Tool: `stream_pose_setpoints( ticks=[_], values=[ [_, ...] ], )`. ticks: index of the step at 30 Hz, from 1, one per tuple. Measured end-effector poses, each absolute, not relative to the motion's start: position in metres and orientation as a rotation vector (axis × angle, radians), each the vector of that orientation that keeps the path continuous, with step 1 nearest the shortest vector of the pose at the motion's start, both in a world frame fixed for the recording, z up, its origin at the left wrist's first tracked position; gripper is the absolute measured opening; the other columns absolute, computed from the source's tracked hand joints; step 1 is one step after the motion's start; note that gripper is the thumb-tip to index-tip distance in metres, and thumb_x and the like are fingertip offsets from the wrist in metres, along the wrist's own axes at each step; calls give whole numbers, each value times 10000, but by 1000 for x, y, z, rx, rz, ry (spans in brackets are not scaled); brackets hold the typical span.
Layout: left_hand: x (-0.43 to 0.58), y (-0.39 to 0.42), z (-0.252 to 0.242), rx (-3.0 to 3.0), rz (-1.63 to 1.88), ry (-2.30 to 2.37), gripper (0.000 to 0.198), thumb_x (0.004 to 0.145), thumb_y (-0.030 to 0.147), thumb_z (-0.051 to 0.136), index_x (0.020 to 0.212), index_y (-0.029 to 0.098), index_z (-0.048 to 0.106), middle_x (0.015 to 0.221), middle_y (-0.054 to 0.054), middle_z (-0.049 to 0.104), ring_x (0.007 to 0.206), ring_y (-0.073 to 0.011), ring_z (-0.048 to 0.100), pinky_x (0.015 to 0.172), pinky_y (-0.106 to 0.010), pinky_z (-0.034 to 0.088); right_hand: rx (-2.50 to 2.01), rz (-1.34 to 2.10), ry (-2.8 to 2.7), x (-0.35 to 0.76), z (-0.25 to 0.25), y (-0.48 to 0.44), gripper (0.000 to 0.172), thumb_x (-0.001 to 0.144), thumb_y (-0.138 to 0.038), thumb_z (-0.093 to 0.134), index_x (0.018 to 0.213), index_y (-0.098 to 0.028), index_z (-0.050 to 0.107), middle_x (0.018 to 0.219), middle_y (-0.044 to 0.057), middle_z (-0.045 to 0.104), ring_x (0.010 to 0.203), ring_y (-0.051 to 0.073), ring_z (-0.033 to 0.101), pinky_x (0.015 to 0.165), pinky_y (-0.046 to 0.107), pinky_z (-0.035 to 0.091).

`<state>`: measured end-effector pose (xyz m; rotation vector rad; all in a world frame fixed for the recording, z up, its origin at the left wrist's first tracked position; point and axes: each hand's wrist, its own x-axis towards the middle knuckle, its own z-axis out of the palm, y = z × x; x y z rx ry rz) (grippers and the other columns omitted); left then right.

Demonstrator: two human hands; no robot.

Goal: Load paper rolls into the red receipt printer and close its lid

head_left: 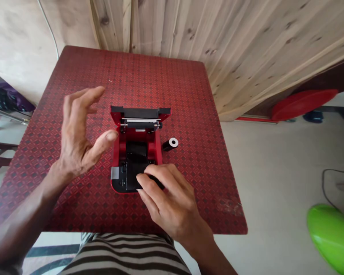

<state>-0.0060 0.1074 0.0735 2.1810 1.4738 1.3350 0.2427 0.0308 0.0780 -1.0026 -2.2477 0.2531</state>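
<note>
**Right hand on the black insert of an open red printer**

From the head view, a compact red printer [116, 147], as it appears, sits near the middle of the bench [160, 76], with its black lid [140, 112] hinged open toward the far side. A metal roller [140, 123] runs across the opening. The right hand [172, 200] rests over the near part of the printer, its fingers [145, 179] curled onto a black insert [134, 164] in the red bay; whether they pinch it or only press on it cannot be told. The left hand [77, 131] is raised just left of the printer, open with its fingers apart, touching nothing. A black roll with a white core [169, 144] lies just right of the printer, outside the bay.

The work in hand looks like seating or freeing that insert, and the position calls for steady, even finger control. A pale grey label [115, 172] shows on the printer's near left, but no brand or writing is legible.
</note>
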Motion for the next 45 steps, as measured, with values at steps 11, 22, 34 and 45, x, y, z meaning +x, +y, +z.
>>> stream_pose_setpoints(
  ticks=[11,22,34,45],
  values=[
    [1,79,62,2271,1092,1081,700,1021,772,372,1368,253,688,1429,-124,678,1410,-352,615,1194,-575,500,-1065,217,-2123,248,68,27,253,943,-22,674,1132,-184,724,1049,86,777,919,191,705,829,327,609],
    [-2,62,36,2592,1014,1080,838,930,828,527,1535,248,557,1495,-193,623,1483,-420,546,1131,-582,539,-1060,206,-2142,244,66,30,251,956,-36,672,1151,-186,718,1023,92,760,923,195,681,830,339,606],
    [-3,62,43,2569,967,1059,1004,780,950,557,1504,256,569,1471,-196,634,1465,-426,560,1145,-619,535,-1055,215,-2115,237,70,33,215,951,-85,715,1144,-179,724,992,85,767,893,198,700,820,339,615],
    [-5,56,34,2529,983,1056,885,908,866,496,1567,276,516,1573,-182,560,1561,-418,448,1214,-638,468,-1079,145,-2092,238,69,20,298,960,-94,710,1240,-195,700,1071,104,769,929,214,717,837,359,624]
  ],
)
